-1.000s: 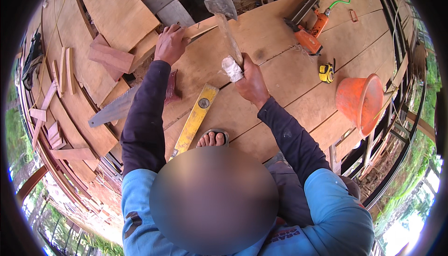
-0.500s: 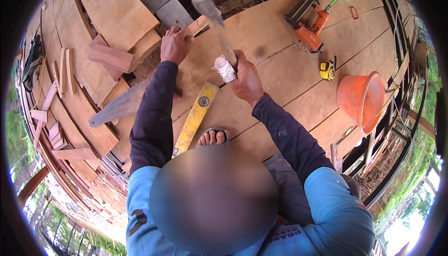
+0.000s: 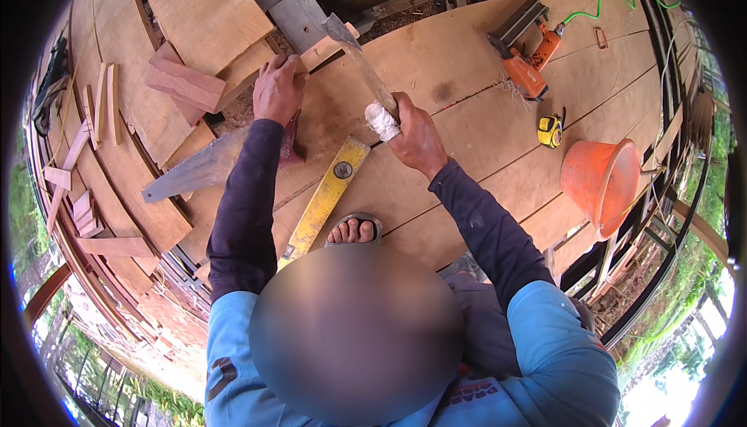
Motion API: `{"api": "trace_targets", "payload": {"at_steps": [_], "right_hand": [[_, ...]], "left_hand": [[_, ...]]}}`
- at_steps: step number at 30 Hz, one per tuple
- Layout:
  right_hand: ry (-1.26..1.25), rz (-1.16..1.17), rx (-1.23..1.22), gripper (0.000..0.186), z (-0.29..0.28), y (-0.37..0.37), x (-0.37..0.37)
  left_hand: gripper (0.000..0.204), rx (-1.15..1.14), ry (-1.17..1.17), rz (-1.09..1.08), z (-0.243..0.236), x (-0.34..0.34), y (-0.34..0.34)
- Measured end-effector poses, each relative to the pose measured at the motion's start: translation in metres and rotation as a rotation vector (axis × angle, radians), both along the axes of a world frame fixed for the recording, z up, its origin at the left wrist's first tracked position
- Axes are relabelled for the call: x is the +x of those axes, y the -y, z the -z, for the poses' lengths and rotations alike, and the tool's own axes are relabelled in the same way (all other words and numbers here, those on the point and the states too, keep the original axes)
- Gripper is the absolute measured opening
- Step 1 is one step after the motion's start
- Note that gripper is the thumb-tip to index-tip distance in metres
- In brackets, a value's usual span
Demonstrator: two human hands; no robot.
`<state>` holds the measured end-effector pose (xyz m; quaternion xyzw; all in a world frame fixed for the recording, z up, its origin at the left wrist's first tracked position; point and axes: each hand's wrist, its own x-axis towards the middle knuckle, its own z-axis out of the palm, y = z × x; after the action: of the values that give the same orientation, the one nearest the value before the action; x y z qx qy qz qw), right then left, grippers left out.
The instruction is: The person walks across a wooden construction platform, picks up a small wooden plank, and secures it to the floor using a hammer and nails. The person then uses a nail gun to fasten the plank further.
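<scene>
My right hand [image 3: 418,138] grips the lower handle of a hammer [image 3: 369,77], just above its white-wrapped end. The metal head is over a small pale wood strip [image 3: 320,54]; whether they touch I cannot tell. My left hand [image 3: 278,90] has its fingers curled on the strip's near end. Beside my left forearm lies a handsaw [image 3: 194,169], its red handle partly hidden under the wrist. A yellow spirit level [image 3: 325,200] rests on the boards between my arms, close to my sandalled foot [image 3: 354,230].
An orange nail gun [image 3: 527,61] with a green hose [image 3: 595,13] lies at the far right. Nearer are a yellow tape measure [image 3: 550,131] and an orange bucket [image 3: 580,182]. Reddish offcuts [image 3: 185,83] and large boards [image 3: 198,11] are at left. Dark gaps between timbers show at the back.
The hammer's head has come down toward the wood strip. My left hand has shifted slightly nearer and left. The whole view has tilted a little.
</scene>
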<state>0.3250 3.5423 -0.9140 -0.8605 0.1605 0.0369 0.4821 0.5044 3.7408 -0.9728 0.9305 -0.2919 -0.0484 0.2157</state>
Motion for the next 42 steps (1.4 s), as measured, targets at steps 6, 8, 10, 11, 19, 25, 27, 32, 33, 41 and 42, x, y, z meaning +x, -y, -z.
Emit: {"api": "trace_targets", "payload": {"at_steps": [6,8,10,11,19,25,27,32,33,41,42], "right_hand": [[-0.141,-0.075,-0.044,0.040,0.016,-0.007,-0.002],[-0.195,-0.118,-0.104,0.041,0.016,-0.010,0.003],[-0.171,-0.156,-0.142,0.042,0.012,-0.010,0.008],[-0.074,-0.128,-0.072,0.041,0.002,-0.013,0.010],[-0.149,-0.193,-0.222,0.041,0.004,-0.005,0.013],[0.080,-0.120,-0.052,0.036,-0.024,-0.019,0.018],[0.299,-0.032,0.103,0.032,-0.059,-0.023,0.020],[0.174,-0.052,-0.048,0.038,0.008,-0.009,0.005],[-0.045,-0.099,-0.160,0.038,0.021,-0.002,0.008],[0.385,0.007,0.024,0.041,-0.074,-0.021,0.026],[0.533,0.031,0.044,0.041,-0.078,-0.023,0.026]], "left_hand": [[0.039,0.014,-0.023,-0.013,0.001,0.000,-0.002],[0.040,-0.006,-0.056,-0.008,0.003,0.000,-0.005],[0.038,0.035,-0.021,0.011,0.005,0.003,-0.005],[0.038,0.057,-0.004,0.017,0.004,0.003,-0.005],[0.018,-0.020,0.017,0.034,0.008,0.004,-0.002],[0.018,0.005,0.015,0.058,0.016,0.007,-0.008],[0.018,-0.013,-0.011,0.050,0.018,0.004,-0.006],[0.016,-0.021,0.017,0.052,0.014,0.008,0.000],[0.015,-0.015,0.020,0.044,0.014,0.007,0.000],[0.021,0.046,0.003,0.035,0.014,0.008,-0.003],[0.020,0.046,0.000,0.024,0.014,0.005,-0.004]]}}
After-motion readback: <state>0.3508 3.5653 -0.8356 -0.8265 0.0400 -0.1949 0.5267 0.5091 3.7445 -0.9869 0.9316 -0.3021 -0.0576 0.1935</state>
